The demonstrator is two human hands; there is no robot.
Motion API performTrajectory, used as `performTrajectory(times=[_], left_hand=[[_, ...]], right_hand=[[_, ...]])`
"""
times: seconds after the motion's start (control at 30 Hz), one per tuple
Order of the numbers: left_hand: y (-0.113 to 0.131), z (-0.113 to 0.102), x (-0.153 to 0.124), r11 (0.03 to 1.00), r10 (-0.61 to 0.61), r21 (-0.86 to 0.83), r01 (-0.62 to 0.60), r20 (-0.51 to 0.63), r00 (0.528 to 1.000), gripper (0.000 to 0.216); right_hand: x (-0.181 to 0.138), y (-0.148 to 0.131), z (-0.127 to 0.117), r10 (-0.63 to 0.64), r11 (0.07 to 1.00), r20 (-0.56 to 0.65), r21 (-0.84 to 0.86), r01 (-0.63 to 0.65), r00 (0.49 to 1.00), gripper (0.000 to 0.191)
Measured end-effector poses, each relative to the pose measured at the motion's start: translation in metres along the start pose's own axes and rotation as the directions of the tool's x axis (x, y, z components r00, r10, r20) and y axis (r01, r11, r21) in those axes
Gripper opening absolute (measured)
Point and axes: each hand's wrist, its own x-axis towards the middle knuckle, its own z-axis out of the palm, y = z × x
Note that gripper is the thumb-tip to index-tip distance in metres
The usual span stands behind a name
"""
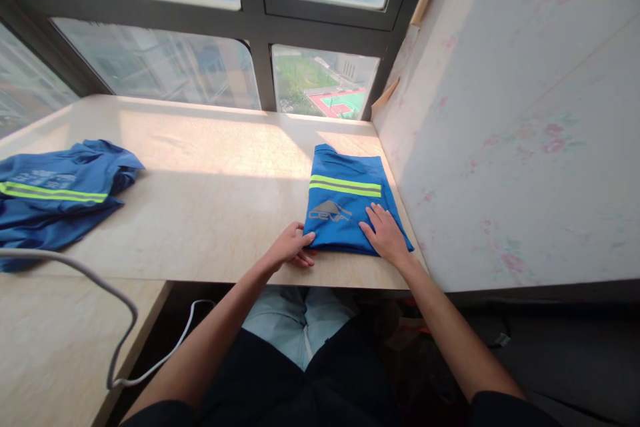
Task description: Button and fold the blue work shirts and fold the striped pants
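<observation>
A folded blue shirt (345, 203) with yellow-green reflective stripes and a grey logo lies near the right end of the wooden table (210, 207). My left hand (293, 245) grips the folded shirt's near left corner, fingers curled around the edge. My right hand (384, 232) lies flat on the shirt's near right part, fingers stretched out and slightly apart.
An unfolded pile of blue shirts (55, 197) with the same stripes sits at the table's left end. A white cable (117, 320) loops over a lower wooden surface at the front left. A pale panel wall (510, 133) borders the table's right side; windows (165, 67) stand behind.
</observation>
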Motion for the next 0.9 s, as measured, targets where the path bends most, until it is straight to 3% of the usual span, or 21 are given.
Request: performTrajectory(times=[0.07,0.13,0.17,0.2,0.27,0.33,0.43,0.63,0.73,0.9], left_hand=[[0.004,0.001,-0.006,0.968,0.078,0.246,-0.041,-0.140,0.987,0.075],[0.009,0.006,-0.011,0.865,0.291,0.487,-0.117,-0.298,0.909,0.082],[0.012,0.009,-0.012,0.784,0.417,0.599,-0.163,-0.313,0.853,0.083],[0.015,0.013,-0.012,0.684,0.531,0.697,-0.215,-0.274,0.802,0.082],[0.019,0.023,-0.007,0.452,0.679,0.824,-0.342,-0.069,0.731,0.076],[0.021,0.034,0.005,0.244,0.709,0.855,-0.458,0.165,0.686,0.071],[0.018,0.051,0.028,0.084,0.638,0.849,-0.521,0.356,0.683,0.070],[0.006,0.070,0.056,0.011,0.626,0.851,-0.526,0.404,0.667,0.080],[0.002,0.069,0.060,0.008,0.652,0.853,-0.521,0.391,0.650,0.082],[-0.006,0.067,0.063,0.077,0.701,0.895,-0.440,0.265,0.662,0.095]], right_hand=[[-0.003,0.001,-0.002,-0.008,1.000,-0.019,0.025,0.008,1.000,0.059],[-0.005,0.000,-0.005,-0.003,0.999,-0.039,0.038,0.004,0.999,0.058],[-0.005,-0.002,-0.006,0.001,0.999,-0.049,0.041,0.001,0.999,0.057],[-0.006,-0.003,-0.007,0.004,0.999,-0.057,0.042,-0.001,0.998,0.056],[-0.007,-0.004,-0.009,0.003,0.999,-0.066,0.044,0.000,0.998,0.055],[-0.007,-0.001,-0.011,0.001,0.999,-0.062,0.048,0.002,0.998,0.053],[-0.008,0.012,-0.015,0.001,0.998,-0.057,0.067,0.003,0.998,0.051],[-0.014,0.038,-0.021,0.016,0.995,-0.051,0.099,-0.011,0.999,0.049],[-0.017,0.036,-0.018,0.083,0.997,-0.132,0.016,-0.082,0.988,0.047],[-0.020,0.031,-0.012,0.129,0.985,-0.224,-0.087,-0.152,0.966,0.045]])
